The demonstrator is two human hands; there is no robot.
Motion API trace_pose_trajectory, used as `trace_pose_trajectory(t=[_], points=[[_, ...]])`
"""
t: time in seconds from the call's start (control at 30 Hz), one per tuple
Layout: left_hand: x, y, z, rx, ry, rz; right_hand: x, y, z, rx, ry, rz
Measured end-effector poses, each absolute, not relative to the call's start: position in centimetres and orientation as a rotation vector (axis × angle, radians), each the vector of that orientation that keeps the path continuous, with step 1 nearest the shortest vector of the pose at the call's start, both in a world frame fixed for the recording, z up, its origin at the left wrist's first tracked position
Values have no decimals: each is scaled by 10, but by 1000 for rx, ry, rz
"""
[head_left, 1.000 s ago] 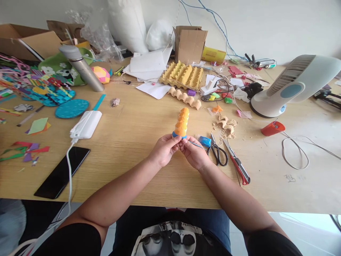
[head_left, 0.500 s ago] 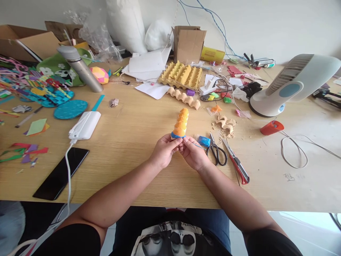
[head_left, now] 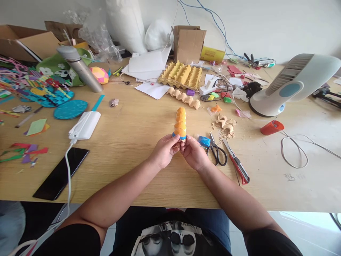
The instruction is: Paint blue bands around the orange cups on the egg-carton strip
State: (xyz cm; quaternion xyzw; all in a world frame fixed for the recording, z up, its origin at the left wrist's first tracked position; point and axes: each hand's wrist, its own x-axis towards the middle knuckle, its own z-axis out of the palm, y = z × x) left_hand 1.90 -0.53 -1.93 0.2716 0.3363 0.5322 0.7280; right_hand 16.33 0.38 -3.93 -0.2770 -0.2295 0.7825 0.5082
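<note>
At the upper left of the frame, a cardboard box [head_left: 39, 42] stands beside a green flowered bag [head_left: 74, 76], with a grey bottle [head_left: 86, 73] tilted in front of the bag. Below them, at the left edge, lie a heap of coloured strips and woven blue work [head_left: 54, 99], and just to its right a blue oval [head_left: 71, 109]. Loose paper scraps [head_left: 26, 153] lie at the lower left, then a black phone [head_left: 61, 173], with a white power bank [head_left: 85, 126] above it trailing a white cable [head_left: 68, 170].

In the middle of the frame, the left hand [head_left: 165, 150] is closed on the lower end of a bumpy orange strip [head_left: 180, 122], its thumb against the blue band there. The strip points away from the person, towards the top of the frame. The right hand [head_left: 195, 153] pinches the same end from the other side, the fingers of both hands meeting beneath it. Above, a yellow egg tray [head_left: 183, 76] lies behind an unpainted carton strip [head_left: 183, 97].

Right of the right hand come a blue packet [head_left: 204, 141], black-handled scissors [head_left: 220, 155] and a red utility knife [head_left: 238, 165], with carton offcuts [head_left: 226, 124] above. Farther right, a red cup [head_left: 272, 127] tilts near a white fan [head_left: 290, 89].
</note>
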Motion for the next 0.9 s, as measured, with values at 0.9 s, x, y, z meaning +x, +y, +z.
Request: trace_pose_trajectory(t=[0.9], points=[[16,0,-24,481,706,1179,163,2,-38,-659,-577,1872]])
